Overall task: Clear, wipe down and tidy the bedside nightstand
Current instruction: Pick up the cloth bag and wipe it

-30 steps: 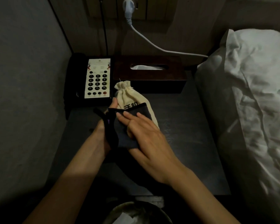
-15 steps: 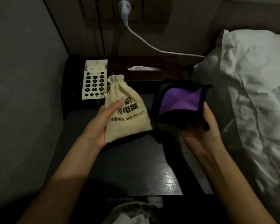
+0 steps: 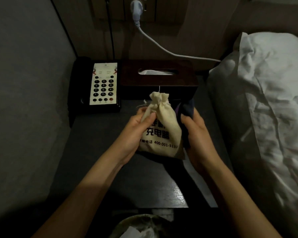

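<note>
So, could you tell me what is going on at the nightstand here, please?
A person is tidying the nightstand. The left hand grips a cloth pouch near its tied neck, holding it up over the tabletop. The right hand holds a dark folded cloth against the pouch's side. A phone and a tissue box sit at the back, and a white cable runs from the wall towards the bed.

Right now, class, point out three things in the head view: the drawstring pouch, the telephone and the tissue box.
drawstring pouch [image 3: 162, 129]: head view, on its printed front panel.
telephone [image 3: 103, 85]: head view, on its keypad.
tissue box [image 3: 158, 79]: head view, on its dark top below the slot.
</note>
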`<state>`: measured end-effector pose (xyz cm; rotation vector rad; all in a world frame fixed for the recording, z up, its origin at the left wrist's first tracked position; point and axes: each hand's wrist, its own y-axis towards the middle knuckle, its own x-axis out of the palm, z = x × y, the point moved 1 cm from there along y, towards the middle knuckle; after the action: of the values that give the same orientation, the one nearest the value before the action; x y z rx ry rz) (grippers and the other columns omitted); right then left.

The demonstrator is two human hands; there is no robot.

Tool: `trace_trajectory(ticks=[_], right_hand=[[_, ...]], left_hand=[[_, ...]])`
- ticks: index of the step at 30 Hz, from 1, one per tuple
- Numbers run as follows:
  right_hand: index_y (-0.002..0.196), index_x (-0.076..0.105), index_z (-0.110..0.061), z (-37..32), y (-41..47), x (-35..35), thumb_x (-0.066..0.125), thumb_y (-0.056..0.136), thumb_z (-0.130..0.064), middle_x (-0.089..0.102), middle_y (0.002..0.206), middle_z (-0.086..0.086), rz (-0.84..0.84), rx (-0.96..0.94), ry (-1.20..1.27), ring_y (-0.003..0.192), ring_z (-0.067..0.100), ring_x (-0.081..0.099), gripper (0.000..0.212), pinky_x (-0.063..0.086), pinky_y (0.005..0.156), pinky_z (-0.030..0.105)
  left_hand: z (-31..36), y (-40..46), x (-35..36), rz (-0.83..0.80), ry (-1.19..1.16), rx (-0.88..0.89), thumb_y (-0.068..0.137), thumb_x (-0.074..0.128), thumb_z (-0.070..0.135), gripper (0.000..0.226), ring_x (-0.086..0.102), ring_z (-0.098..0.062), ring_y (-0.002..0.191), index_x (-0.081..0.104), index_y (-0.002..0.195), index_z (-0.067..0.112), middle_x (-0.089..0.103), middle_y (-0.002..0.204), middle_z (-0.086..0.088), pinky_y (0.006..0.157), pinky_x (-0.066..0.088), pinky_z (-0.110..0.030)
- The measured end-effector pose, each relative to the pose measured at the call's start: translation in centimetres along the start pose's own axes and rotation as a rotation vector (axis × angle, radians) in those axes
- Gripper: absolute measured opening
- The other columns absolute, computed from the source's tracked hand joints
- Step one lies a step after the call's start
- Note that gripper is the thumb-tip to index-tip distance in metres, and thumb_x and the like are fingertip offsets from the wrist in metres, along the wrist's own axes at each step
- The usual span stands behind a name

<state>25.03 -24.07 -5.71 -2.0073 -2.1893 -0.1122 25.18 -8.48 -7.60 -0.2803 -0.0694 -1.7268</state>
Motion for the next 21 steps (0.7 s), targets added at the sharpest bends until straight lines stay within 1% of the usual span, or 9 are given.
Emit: trace_trajectory(ticks=[3, 6, 8, 11, 13, 15, 17, 19, 21], right_hand=[[0.125, 0.058, -0.023, -0.1, -0.6, 1.4, 0.044, 0.101, -0.009, 0.071, 0.116, -0.002, -0.072, 0.067, 0.145, 0.107, 0.01, 0.068, 0.032, 0.055, 0.083, 0.021], [0.136, 0.051, -0.026, 0.3, -1.2, 2.2, 0.043, 0.103, -0.015, 0.066, 0.127, -0.004, -0.106, 0.121, 0.115, 0.117, 0.011, 0.063, 0.036, 0.051, 0.1, 0.031], [0.136, 0.052, -0.026, 0.6, -1.4, 2.4, 0.043, 0.103, -0.019, 0.067, 0.125, -0.003, -0.105, 0.175, 0.091, 0.115, 0.012, 0.064, 0.035, 0.051, 0.101, 0.034], [0.13, 0.059, -0.016, 1.3, -1.8, 2.9, 0.043, 0.103, -0.018, 0.072, 0.117, 0.004, -0.112, 0.318, 0.011, 0.107, 0.016, 0.069, 0.031, 0.056, 0.092, 0.029], [0.121, 0.066, -0.009, 1.9, -1.9, 3.4, 0.047, 0.102, -0.018, 0.072, 0.112, 0.014, -0.144, 0.452, 0.015, 0.106, 0.026, 0.069, 0.028, 0.055, 0.092, 0.036], [0.107, 0.074, -0.01, 2.0, -1.9, 3.4, 0.053, 0.098, -0.019, 0.074, 0.107, 0.017, -0.168, 0.524, 0.063, 0.104, 0.03, 0.07, 0.025, 0.053, 0.095, 0.041], [0.086, 0.079, -0.018, 1.7, -1.6, 3.0, 0.057, 0.095, -0.02, 0.077, 0.093, 0.009, -0.157, 0.528, 0.135, 0.089, 0.02, 0.074, 0.024, 0.057, 0.085, 0.036], [0.072, 0.079, -0.019, 1.4, -1.1, 2.4, 0.055, 0.096, -0.018, 0.076, 0.082, 0.006, -0.079, 0.526, 0.241, 0.074, 0.014, 0.073, 0.033, 0.058, 0.072, 0.029], [0.076, 0.074, -0.013, 1.3, -0.6, 1.7, 0.051, 0.099, -0.017, 0.075, 0.076, 0.007, 0.02, 0.532, 0.344, 0.066, 0.015, 0.073, 0.033, 0.059, 0.062, 0.028]], left_hand=[[0.1, 0.3, -0.2, 0.077, -0.002, 0.063, 0.096, 0.044, 0.028, 0.038, 0.05, -0.024, 0.129, 0.056, 0.128, 0.011, 0.047, 0.139, -0.018, 0.113, 0.036, -0.042], [0.2, 0.4, -0.6, 0.083, -0.024, 0.112, 0.094, 0.043, 0.037, 0.048, 0.053, -0.013, 0.127, 0.051, 0.135, 0.014, 0.059, 0.134, -0.004, 0.105, 0.042, -0.028], [0.2, 0.5, -0.7, 0.069, -0.03, 0.156, 0.098, 0.04, 0.036, 0.043, 0.054, -0.008, 0.125, 0.052, 0.136, 0.019, 0.061, 0.132, 0.004, 0.099, 0.044, -0.018], [0.2, 0.8, -1.1, 0.141, -0.086, 0.179, 0.098, 0.042, 0.039, 0.041, 0.065, -0.012, 0.109, 0.057, 0.13, 0.018, 0.069, 0.118, 0.0, 0.085, 0.053, -0.024], [0.5, 1.4, -1.7, 0.223, -0.1, 0.179, 0.1, 0.042, 0.038, 0.036, 0.066, -0.018, 0.109, 0.061, 0.125, 0.021, 0.07, 0.116, -0.004, 0.09, 0.052, -0.037], [1.1, 1.9, -2.3, 0.266, -0.132, 0.21, 0.098, 0.045, 0.04, 0.034, 0.064, -0.016, 0.113, 0.063, 0.122, 0.025, 0.069, 0.118, -0.001, 0.09, 0.052, -0.032], [1.7, 2.1, -2.8, 0.274, -0.155, 0.258, 0.095, 0.047, 0.041, 0.035, 0.061, -0.009, 0.117, 0.062, 0.124, 0.027, 0.067, 0.124, 0.005, 0.088, 0.051, -0.02], [2.1, 2.2, -3.3, 0.292, -0.101, 0.273, 0.095, 0.048, 0.043, 0.04, 0.058, -0.012, 0.121, 0.059, 0.129, 0.024, 0.064, 0.128, 0.002, 0.096, 0.05, -0.026], [2.4, 2.6, -3.8, 0.319, -0.053, 0.26, 0.099, 0.045, 0.036, 0.036, 0.059, -0.016, 0.12, 0.058, 0.13, 0.021, 0.065, 0.126, -0.002, 0.101, 0.047, -0.036]])
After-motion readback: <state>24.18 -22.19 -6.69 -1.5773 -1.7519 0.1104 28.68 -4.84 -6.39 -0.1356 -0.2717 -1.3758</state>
